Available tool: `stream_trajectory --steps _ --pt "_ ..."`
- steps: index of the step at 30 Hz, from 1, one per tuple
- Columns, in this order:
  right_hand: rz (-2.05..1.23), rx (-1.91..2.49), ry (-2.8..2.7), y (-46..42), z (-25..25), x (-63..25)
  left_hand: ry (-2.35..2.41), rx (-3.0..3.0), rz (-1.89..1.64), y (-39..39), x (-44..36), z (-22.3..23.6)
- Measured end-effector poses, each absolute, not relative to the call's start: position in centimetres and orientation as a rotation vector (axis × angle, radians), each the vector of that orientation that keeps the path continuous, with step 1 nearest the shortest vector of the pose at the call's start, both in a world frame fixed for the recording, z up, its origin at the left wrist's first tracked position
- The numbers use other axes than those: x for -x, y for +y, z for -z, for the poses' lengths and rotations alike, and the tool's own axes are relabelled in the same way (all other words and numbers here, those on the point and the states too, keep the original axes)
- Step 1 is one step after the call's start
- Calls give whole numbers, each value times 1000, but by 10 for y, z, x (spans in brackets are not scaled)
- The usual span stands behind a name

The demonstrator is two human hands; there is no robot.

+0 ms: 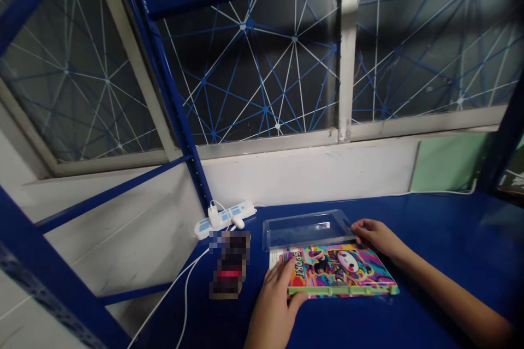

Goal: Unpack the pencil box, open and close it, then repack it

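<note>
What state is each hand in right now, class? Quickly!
Left hand: holding the left end of the colorful case.
Right hand: closed on the right edge of the clear plastic tray.

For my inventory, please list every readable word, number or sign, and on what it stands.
"SPORT": multicoloured, rectangular cartoon-printed case with light-green edge.
Too small to read: print on the white strip at its left.
Too small to read: marks on the white plastic power strip.
Blurred: dark rectangular object.

Multicoloured cartoon-patterned case, pale green edge, deep blue table, white power strip
</note>
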State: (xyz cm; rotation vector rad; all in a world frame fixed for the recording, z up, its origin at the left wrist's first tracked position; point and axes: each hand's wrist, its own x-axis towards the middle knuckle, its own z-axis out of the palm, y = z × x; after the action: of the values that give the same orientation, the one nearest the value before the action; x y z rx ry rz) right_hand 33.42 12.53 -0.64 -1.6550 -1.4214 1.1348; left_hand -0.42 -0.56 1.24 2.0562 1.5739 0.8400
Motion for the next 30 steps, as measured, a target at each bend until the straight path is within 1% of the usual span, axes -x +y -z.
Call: stream_trajectory --steps 5,9,13,17,21,24,27,30 --pt "-1077 1605 -1439 124 11 -329 1590 -2083 -802 -5 4 -12" --pt "-1036 1517 -1494 117 2 -330 1580 -2131 -812 -6 5 -13" --pt "-1008 1399 -1580 79 -10 -350 1601 -2147 -800 -8 4 -16" --pt "-1117 1245 -1794 29 1 -371 1634 -2163 -732 -9 4 -18" --pt "-928 1345 -1872 8 14 -372 1594 -2248 -696 -8 6 -16" --pt "-775 1407 -1934 7 9 -366 1602 -2281 -703 -8 8 -14" --pt "-685 1447 -1946 7 1 -362 1618 -2306 -794 -8 9 -12" --pt "-677 1451 -1886 7 -3 -358 1644 -2302 -893 -7 11 -9"
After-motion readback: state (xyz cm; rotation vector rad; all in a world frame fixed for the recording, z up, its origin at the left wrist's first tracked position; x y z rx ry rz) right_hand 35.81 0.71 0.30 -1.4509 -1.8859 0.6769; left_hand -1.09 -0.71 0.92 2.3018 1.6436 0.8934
